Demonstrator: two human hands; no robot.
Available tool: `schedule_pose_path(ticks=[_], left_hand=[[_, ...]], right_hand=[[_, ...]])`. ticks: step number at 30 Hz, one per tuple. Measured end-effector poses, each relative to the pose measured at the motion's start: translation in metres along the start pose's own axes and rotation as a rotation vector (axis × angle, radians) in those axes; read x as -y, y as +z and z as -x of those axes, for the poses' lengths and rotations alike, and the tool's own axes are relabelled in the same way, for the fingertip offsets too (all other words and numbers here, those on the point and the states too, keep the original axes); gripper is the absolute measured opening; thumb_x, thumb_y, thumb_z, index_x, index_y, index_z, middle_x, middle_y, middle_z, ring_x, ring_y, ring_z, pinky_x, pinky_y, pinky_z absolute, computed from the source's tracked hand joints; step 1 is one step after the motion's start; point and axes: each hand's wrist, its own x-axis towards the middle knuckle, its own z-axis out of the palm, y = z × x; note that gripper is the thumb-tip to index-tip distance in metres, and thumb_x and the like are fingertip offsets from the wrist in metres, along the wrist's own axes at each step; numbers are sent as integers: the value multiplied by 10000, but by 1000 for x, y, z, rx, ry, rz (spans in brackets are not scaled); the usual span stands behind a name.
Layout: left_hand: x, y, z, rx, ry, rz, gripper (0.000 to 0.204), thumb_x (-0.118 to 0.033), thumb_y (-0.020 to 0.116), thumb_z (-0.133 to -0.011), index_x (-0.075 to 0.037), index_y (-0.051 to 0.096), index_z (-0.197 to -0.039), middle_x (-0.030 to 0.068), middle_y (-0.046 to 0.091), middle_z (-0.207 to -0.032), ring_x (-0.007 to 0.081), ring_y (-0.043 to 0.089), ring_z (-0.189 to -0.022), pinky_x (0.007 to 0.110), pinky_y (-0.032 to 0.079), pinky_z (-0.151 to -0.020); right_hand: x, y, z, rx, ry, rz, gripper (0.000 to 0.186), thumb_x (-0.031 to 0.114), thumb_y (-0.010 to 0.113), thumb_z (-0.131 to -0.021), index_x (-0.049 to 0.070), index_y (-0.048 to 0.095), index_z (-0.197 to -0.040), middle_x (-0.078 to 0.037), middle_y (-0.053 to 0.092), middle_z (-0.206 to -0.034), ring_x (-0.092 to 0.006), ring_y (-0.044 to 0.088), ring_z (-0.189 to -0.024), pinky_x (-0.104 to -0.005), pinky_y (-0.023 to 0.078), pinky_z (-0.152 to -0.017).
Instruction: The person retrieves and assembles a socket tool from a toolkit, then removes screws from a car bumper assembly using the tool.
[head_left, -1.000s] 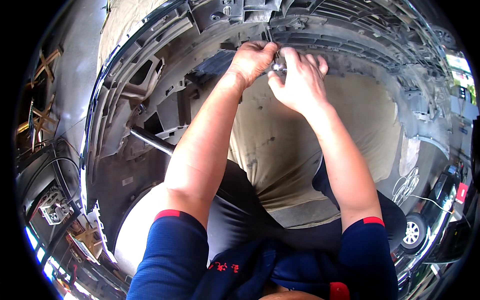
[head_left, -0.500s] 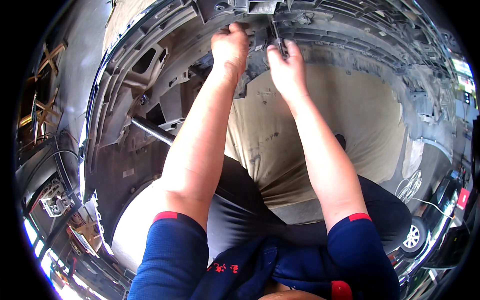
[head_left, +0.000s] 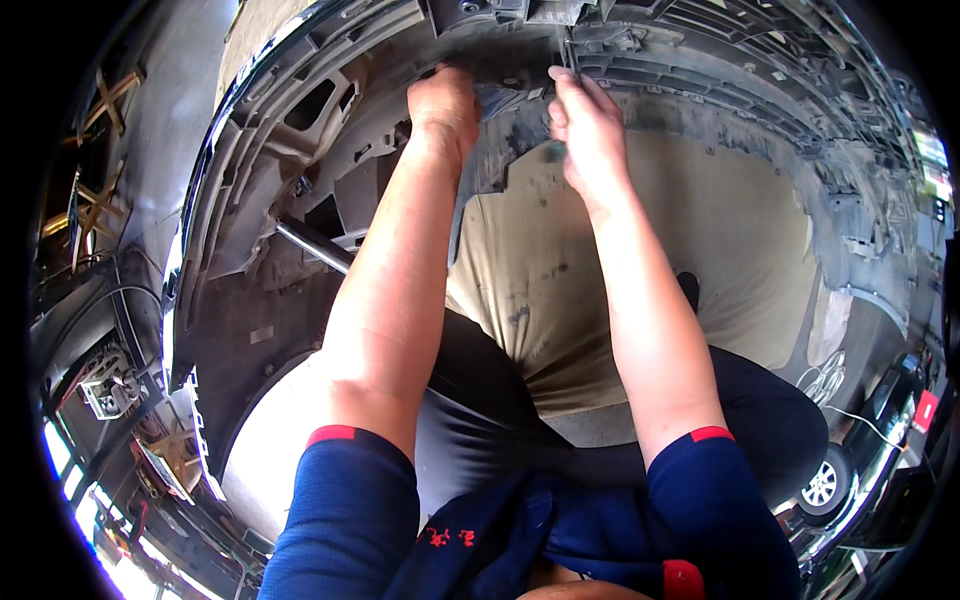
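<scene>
A large dark plastic car bumper [head_left: 390,200], its ribbed inner side up, curves around in front of me. My right hand [head_left: 592,125] is closed around a screwdriver [head_left: 569,48]. Its thin metal shaft points away from me toward the bumper's far ribs, and a blurred greenish bit shows below the fingers. My left hand [head_left: 443,108] is closed, knuckles up, against the bumper's inner side left of the screwdriver. Its fingertips are hidden, so what they grip cannot be seen.
A stained beige cloth [head_left: 660,230] spreads beyond my knees, inside the bumper's curve. A shiny metal rod [head_left: 315,247] lies left of my left forearm. At the right are a coiled white cable [head_left: 825,378] and a car wheel [head_left: 824,482]. Wooden stands [head_left: 105,105] are at far left.
My right hand has turned and closed more fully around the screwdriver. My left hand has shifted slightly left and nearer to me. The bumper appears slightly farther right in the view.
</scene>
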Motion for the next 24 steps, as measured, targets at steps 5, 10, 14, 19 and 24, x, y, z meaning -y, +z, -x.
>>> schedule_pose_path(ticks=[5,10,14,19,24], left_hand=[[0,-2,-6,23,5,37,199,-279,578,-983,-102,527,-909,24,491,-651,174,430,-508,335,297,-457],[2,-2,-8,36,-3,97,203,-266,585,-985,-109,515,-876,21,492,-664,162,405,-512,335,280,-458],[2,-2,-8,6,9,32,193,-271,594,-985,-112,520,-905,18,500,-674,159,395,-511,336,274,-461],[1,1,-3,14,20,122,223,-307,602,-991,-104,545,-922,8,481,-666,157,400,-513,339,275,-462],[-2,0,2,-13,14,89,142,-208,563,-981,-86,556,-908,20,498,-700,143,398,-517,315,265,-459]], right_hand=[[4,-4,1,52,-12,-130,331,304,605,-1024,32,665,-1204,31,524,-695,-143,460,-594,-329,442,-673],[1,-3,-5,50,97,-188,384,316,594,-1033,34,622,-1292,41,486,-686,-124,435,-588,-311,422,-656],[8,-5,-2,201,186,-504,364,325,582,-1020,33,644,-1226,-13,552,-682,-178,523,-621,-410,473,-701],[-5,2,-10,18,-136,159,436,366,626,-995,12,633,-1251,-62,663,-816,-204,619,-715,-387,499,-739],[6,5,0,32,83,-194,364,279,573,-1041,30,621,-1302,30,508,-696,-117,431,-593,-353,431,-679]])
